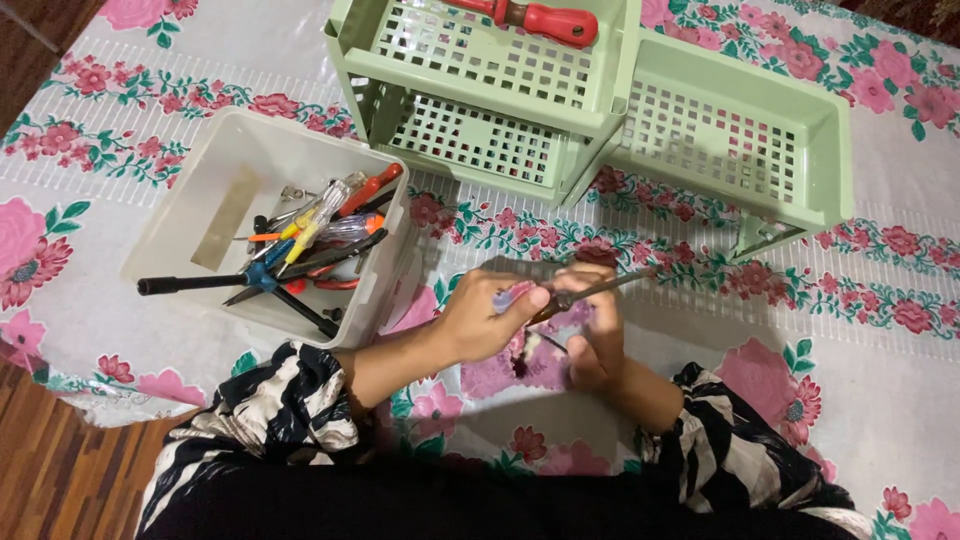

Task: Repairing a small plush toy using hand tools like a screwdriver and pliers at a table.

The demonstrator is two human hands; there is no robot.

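Note:
My left hand (pixel 490 315) grips the handle end of a thin screwdriver (pixel 590 292) whose dark shaft points right, over the flowered cloth. My right hand (pixel 597 330) is closed around the same tool just right of the left hand, blurred by motion. Both hands meet in the middle, in front of me. A white plastic tub (pixel 200 190) to the left holds several screwdrivers, pliers and a black cross wrench (pixel 250 282). A pale green stacked basket rack (pixel 600 110) stands at the back, with a red-handled tool (pixel 545 18) lying in its top tier.
A floral tablecloth (pixel 880 400) covers the surface. Wooden floor (pixel 60 470) shows at the lower left. The rack's side basket (pixel 740 130) swings out to the right. My black-and-white patterned sleeves (pixel 280 410) fill the lower edge.

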